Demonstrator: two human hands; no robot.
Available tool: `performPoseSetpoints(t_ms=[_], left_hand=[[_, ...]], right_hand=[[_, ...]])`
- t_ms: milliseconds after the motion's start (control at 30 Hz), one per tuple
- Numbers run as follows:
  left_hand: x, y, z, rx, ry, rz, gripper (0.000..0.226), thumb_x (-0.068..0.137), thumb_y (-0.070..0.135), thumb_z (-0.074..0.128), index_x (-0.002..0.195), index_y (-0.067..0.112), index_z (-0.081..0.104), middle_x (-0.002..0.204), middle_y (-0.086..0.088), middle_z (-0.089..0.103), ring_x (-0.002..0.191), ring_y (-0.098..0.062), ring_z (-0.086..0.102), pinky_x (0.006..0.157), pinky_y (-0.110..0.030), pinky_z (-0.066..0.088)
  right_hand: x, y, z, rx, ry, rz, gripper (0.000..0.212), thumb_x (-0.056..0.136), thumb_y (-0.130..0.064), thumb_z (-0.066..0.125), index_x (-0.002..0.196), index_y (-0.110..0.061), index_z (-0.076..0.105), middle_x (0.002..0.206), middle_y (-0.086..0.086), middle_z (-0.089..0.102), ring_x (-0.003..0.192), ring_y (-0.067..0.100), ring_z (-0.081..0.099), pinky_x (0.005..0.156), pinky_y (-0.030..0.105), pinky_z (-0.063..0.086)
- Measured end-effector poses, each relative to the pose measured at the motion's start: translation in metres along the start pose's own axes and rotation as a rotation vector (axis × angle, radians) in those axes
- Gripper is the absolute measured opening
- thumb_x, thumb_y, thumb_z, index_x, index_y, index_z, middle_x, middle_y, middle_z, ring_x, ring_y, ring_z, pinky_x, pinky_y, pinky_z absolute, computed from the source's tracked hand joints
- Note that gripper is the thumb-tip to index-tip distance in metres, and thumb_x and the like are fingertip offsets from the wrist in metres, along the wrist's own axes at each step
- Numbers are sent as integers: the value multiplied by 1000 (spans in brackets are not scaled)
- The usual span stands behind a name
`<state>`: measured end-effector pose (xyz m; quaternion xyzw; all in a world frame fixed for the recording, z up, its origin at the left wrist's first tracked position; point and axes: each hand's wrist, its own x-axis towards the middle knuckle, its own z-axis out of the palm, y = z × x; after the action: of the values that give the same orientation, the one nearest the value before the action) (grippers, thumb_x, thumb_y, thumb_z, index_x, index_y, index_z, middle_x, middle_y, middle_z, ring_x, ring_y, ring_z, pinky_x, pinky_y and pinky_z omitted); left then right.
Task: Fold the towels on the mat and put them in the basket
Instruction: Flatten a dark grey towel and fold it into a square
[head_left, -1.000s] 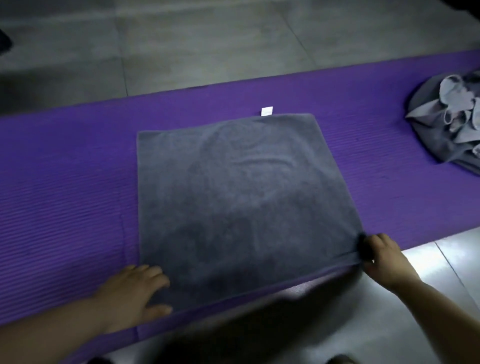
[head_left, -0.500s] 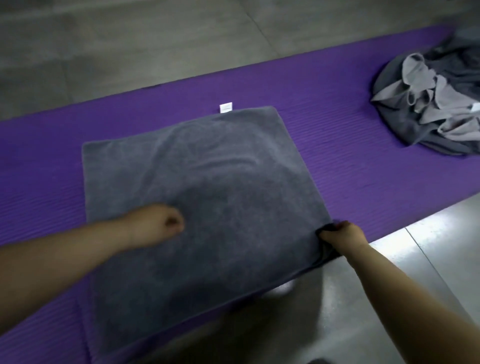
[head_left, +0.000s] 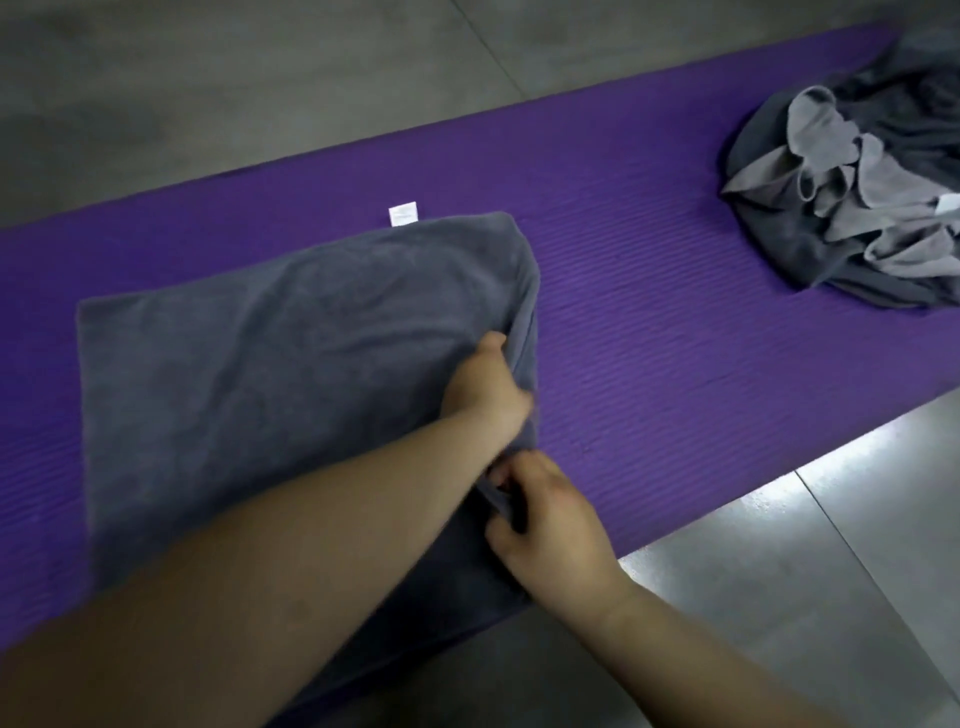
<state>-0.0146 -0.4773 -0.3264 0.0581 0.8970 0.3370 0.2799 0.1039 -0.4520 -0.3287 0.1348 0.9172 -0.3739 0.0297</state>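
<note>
A dark grey towel (head_left: 249, 364) lies spread on the purple mat (head_left: 649, 322), with a small white tag (head_left: 403, 213) at its far edge. My left hand (head_left: 485, 387) reaches across the towel and grips its right edge, which is lifted and curled inward. My right hand (head_left: 545, 519) pinches the near right corner of the same towel, just below the left hand. My left forearm covers the towel's near part. No basket is in view.
A crumpled heap of grey towels (head_left: 852, 202) sits on the mat at the far right. Grey floor tiles (head_left: 779, 597) border the mat on the near right and at the back.
My left hand has crossed from the towel's middle to its right edge and taken hold. The right edge has lifted and moved inward. My right hand still pinches the corner.
</note>
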Motion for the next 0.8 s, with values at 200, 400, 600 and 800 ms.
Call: performPoseSetpoints(t_ms=[200,400,600,800], left_hand=[[-15,-100,-115,76,94,-81,57,80,10,65,132,7,40,129,-15,54,119,-29,51,92,-28,38],[-54,-215,-177,-262,-58,-369,54,80,-5,63,129,0,42,91,-10,60,79,-25,57,53,-18,49],[-31,-253,-190,-89,57,-111,66,79,24,69,135,10,38,124,-11,53,111,-26,54,89,-24,41],[8,-198,-169,400,135,418,78,83,43,58,146,25,15,153,2,11,140,-19,14,112,-31,11]], right_hand=[[10,-72,35,-330,-357,-427,40,68,-22,40,100,-18,65,90,-1,67,73,14,65,62,17,47],[12,-141,123,-453,-660,-618,28,66,-28,38,59,-20,65,55,-6,62,46,10,60,40,13,37],[5,-157,174,-691,-751,-504,22,78,-22,54,97,-13,63,94,6,65,84,22,63,62,27,39],[-25,-144,197,-590,-394,-349,31,30,-47,71,52,-28,63,50,-13,57,45,3,54,44,11,38]])
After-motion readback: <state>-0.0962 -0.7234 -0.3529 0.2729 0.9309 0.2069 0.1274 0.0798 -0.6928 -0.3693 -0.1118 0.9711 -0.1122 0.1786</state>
